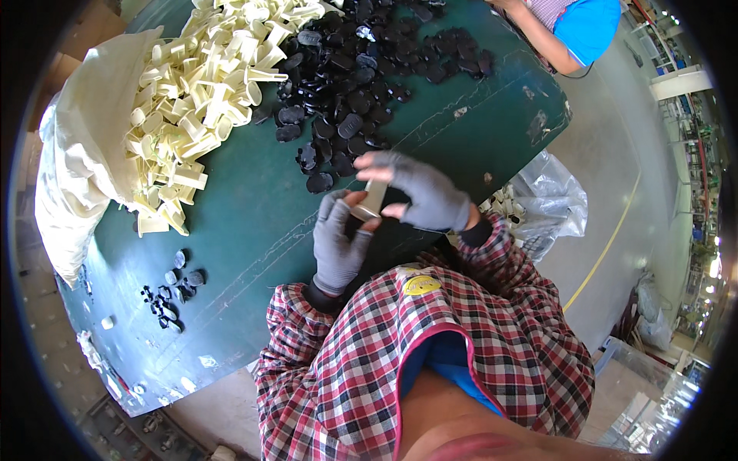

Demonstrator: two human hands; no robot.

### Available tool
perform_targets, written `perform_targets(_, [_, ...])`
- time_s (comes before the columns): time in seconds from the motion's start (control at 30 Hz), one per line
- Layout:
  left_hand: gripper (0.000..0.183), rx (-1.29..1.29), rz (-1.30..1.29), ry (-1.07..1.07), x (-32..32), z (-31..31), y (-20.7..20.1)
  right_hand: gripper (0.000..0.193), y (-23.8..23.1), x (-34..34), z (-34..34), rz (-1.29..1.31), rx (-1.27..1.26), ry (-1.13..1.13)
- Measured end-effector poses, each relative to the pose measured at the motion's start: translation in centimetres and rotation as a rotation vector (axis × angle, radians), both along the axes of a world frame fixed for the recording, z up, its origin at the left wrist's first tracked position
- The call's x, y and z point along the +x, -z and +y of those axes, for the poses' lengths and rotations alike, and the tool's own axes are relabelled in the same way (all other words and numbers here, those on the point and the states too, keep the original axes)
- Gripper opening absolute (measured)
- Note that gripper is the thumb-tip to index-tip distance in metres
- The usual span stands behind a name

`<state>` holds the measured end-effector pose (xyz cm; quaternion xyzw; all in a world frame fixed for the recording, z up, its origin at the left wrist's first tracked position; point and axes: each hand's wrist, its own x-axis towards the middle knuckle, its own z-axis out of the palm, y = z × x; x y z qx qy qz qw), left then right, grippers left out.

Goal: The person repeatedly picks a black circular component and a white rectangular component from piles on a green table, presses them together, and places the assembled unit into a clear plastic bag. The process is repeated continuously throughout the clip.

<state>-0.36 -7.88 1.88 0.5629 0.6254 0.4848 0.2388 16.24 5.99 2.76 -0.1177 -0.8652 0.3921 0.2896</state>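
Both my hands wear grey fingerless gloves and meet over the near edge of a dark green table (254, 230). My left hand (338, 242) and my right hand (419, 192) together grip one cream plastic piece (373, 200) between the fingertips. A pile of cream plastic pieces (207, 84) lies at the far left of the table. Beside it, just beyond my right hand, spreads a heap of black oval caps (354, 84). My sleeves are red plaid.
A cream cloth sack (77, 169) hangs over the table's left rim. A few black caps (173, 288) lie near the front left. A clear plastic bag with cream pieces (538, 203) sits on the floor at right. Another person's arm (565, 34) reaches in at the top right.
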Motion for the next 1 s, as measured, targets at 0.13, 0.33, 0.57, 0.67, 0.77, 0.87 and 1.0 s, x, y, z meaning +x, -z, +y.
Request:
perform_targets(0.13, [0.041, -0.092, -0.037, 0.085, 1.5, -0.1, 0.2, 0.05, 0.9, 1.9, 6.2, 0.024, 0.091, 0.395])
perform_targets(0.33, [0.028, -0.03, -0.003, 0.059, 2.4, 0.0, 0.1, 0.022, 4.4, -1.1, 11.9, -0.175, 0.219, 0.616])
perform_targets(0.57, [0.021, 0.06, 0.003, 0.012, 2.5, 0.0, 0.0, 0.019, 3.1, 1.7, 9.7, -0.119, 0.312, 0.723])
perform_targets(0.67, [0.02, 0.033, -0.046, 0.097, 2.4, 0.2, 0.3, 0.029, 2.3, -0.2, 10.7, -0.062, 0.369, 0.55])
perform_targets(0.77, [0.022, 0.064, -0.042, 0.107, 2.2, 0.2, 0.3, 0.038, 2.7, -3.0, 12.2, -0.182, 0.56, 0.391])
perform_targets(0.87, [0.021, 0.041, -0.014, 0.076, 2.1, 0.2, 0.1, 0.03, 3.5, -3.7, 13.0, -0.161, 0.439, 0.414])
perform_targets(1.0, [0.018, 0.081, -0.043, 0.069, 2.3, 0.5, -0.2, 0.017, 3.4, -3.3, 12.6, -0.215, 0.336, 0.474])
